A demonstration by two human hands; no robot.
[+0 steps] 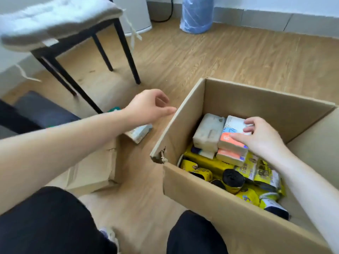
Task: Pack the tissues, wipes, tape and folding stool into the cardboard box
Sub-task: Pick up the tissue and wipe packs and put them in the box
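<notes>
Right hand (260, 138) presses a tissue pack (233, 138) inside the cardboard box (238, 99); left hand (150, 107) open, empty. We judge the stacked packs may topple.

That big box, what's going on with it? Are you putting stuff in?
A person is packing the cardboard box on the floor. Their right hand rests on a tissue pack with an orange label, stacked beside a white tissue pack over yellow packages. Their left hand hovers open and empty outside the box, above another tissue pack lying on the wooden floor.
</notes>
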